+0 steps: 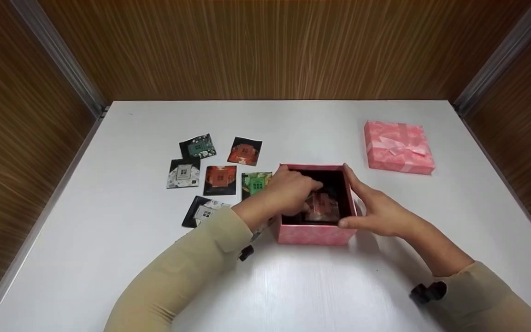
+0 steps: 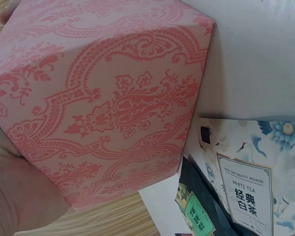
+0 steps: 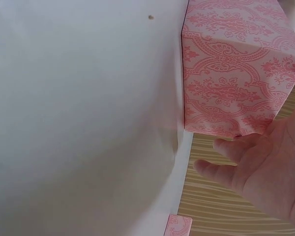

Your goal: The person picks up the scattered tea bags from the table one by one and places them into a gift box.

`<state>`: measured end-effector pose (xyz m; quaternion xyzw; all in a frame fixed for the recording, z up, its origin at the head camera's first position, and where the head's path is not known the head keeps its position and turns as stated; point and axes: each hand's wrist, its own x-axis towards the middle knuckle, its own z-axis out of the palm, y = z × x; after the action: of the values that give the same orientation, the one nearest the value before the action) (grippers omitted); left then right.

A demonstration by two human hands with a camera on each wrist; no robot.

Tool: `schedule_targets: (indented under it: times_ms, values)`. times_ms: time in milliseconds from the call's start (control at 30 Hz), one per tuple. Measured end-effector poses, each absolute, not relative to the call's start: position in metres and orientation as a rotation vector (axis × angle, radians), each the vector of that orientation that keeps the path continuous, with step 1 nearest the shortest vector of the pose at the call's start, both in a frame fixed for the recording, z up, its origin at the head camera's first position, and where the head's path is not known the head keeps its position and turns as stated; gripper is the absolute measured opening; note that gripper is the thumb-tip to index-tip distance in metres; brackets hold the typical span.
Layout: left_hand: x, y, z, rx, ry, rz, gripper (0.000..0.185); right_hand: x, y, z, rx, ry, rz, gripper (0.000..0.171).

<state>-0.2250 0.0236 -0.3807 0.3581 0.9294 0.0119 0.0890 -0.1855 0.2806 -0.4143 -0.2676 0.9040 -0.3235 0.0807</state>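
An open pink patterned box [image 1: 314,234] stands on the white table [image 1: 293,286], its dark inside showing. My left hand [image 1: 295,188] reaches into it from the left, its fingertips pinching a reddish tea packet [image 1: 323,208] that stands inside. My right hand [image 1: 376,210] grips the box's right wall, thumb on the near rim and fingers at the far corner. The left wrist view is filled by the box's wall [image 2: 103,98]. In the right wrist view the box [image 3: 236,73] sits just beyond my right hand's fingers [image 3: 226,160].
Several tea packets [image 1: 219,180] lie spread on the table left of the box; a white tea packet [image 2: 246,191] and a green one [image 2: 196,216] show close up. The pink lid with a bow [image 1: 398,147] lies at the back right. Wooden walls enclose the table.
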Motion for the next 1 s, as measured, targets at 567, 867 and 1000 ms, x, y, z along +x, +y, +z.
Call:
schedule_targets:
  times_ms: [567,867,1000]
  values:
    - [-0.241,-0.041,-0.339,1.008,2.645,1.181,0.044,-0.185,0.28,-0.413,-0.79,2.713,-0.96,0.125]
    - [-0.268,-0.134,-0.335,0.633,2.75,1.541,0.036,-0.187,0.279,-0.412,-0.788,2.713,-0.945,0.127]
    - [-0.276,-0.172,-0.354,0.49,2.786,1.541,0.036,-0.186,0.279,-0.413,-0.79,2.706,-0.951,0.127]
